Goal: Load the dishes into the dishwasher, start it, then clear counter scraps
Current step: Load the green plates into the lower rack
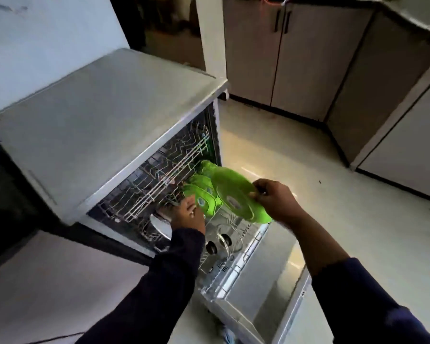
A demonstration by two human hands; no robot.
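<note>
1. Beside the open grey metal dishwasher (114,135), the head camera looks down on both hands working at the pulled-out lower wire rack (230,247), which rests over the lowered door (271,291).
2. At the rack's right side, the right hand (274,198) pinches the rim of a bright green round plastic plate (236,194), fingers and thumb curled on its edge, holding it tilted just above the rack.
3. Behind that plate, several more green plates (204,194) already stand upright in the rack's slots, close together.
4. Lower left, the left hand (188,214) reaches in beside the standing plates; its fingers lie against them or the wires, and whether they grasp anything I cannot tell.
5. Under the left hand, a pale shiny round dish (160,225) sits in the rack's left part, and two dark round knobs, perhaps lids, (219,243) lie nearer the door.
6. Above, the upper wire basket (159,175) is visible inside the tub; its contents are unclear.
7. Judging progress: loading is partway done, with this plate not yet slotted. Pushing the rack in, closing the door, starting the machine and clearing counter scraps all appear to remain.
</note>
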